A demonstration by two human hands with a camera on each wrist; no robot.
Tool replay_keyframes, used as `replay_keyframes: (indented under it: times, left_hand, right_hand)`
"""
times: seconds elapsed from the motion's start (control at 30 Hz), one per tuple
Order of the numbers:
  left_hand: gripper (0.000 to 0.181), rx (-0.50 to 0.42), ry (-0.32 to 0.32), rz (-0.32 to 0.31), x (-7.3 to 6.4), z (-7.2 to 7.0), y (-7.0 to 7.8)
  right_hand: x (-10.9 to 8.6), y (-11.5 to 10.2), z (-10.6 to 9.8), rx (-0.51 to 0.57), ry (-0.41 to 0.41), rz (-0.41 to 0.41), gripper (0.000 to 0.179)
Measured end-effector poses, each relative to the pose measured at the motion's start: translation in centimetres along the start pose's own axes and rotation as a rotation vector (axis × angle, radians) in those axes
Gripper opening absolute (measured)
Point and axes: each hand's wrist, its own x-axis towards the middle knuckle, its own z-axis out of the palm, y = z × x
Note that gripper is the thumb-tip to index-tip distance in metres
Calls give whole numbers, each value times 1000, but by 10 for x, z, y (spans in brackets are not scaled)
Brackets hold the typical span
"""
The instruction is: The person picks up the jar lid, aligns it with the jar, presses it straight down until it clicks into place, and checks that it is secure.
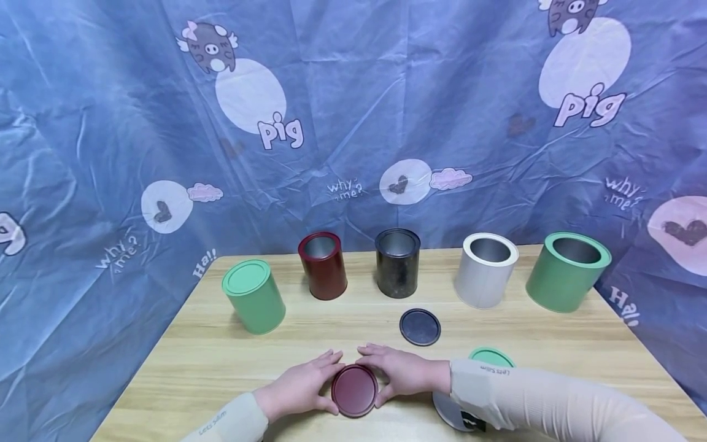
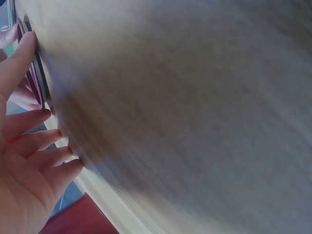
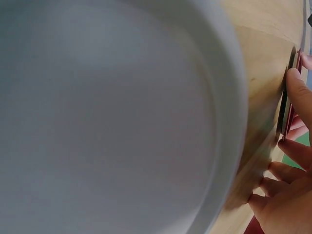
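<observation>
At the frame's lower centre, a red lid (image 1: 355, 391) is pinched by the left grip (image 1: 301, 385) and right grip (image 1: 403, 371).

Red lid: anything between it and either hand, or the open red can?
Nothing visible: the left hand and right hand touch the red lid, and no object shows between it and the red can. The black lid lies off to the right.
</observation>
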Motion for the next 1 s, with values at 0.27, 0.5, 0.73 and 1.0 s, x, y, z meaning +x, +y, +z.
replay_keyframes:
  times: [0.27, 0.5, 0.73, 1.0]
  left_hand:
    - [75, 7, -16, -17, 1, -3, 2]
    - [77, 7, -10, -12, 2, -3, 0]
    - [81, -1, -2, -16, 2, -5, 0]
    - [84, -19, 12, -25, 2, -8, -3]
  right_hand:
    - [0, 3, -1, 22, -8, 12, 73]
    - [-1, 6, 0, 40, -2, -4, 73]
    - [-1, 7, 0, 63, 16, -2, 74]
    - [1, 8, -2, 141, 12, 34, 74]
